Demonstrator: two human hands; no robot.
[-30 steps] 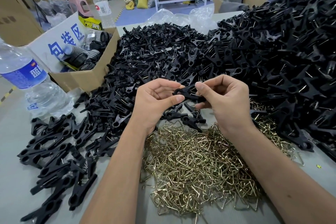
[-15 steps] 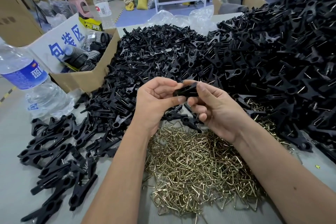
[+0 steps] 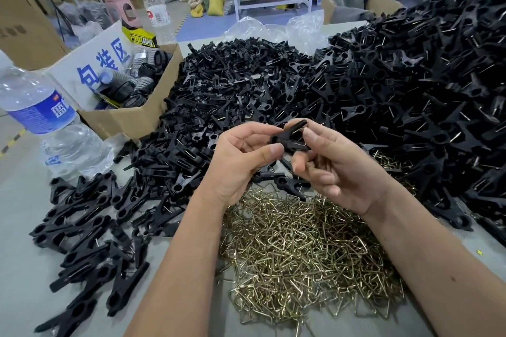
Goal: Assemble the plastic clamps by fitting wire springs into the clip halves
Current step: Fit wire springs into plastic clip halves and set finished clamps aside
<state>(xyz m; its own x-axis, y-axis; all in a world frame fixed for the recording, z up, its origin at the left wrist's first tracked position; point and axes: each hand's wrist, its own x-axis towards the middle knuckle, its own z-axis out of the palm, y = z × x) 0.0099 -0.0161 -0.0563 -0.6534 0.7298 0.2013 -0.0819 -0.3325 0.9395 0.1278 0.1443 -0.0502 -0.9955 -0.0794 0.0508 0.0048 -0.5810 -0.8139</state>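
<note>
Both hands are up on one black plastic clamp [image 3: 287,137]: the left hand [image 3: 241,161] pinches it with thumb and curled fingers, the right hand [image 3: 336,169] grips its other end. Can't tell if the spring's seated. Right under the wrists sits a heap of brass-coloured bent wire springs [image 3: 306,252]. Off to the left hand's side, loose black clip pieces [image 3: 90,230]; past the right hand, a huge mound of black clamps with wires showing [image 3: 410,96], so plenty look done. Loads of springs left though.

Bright, even light — edges bowed, slightly soft
</note>
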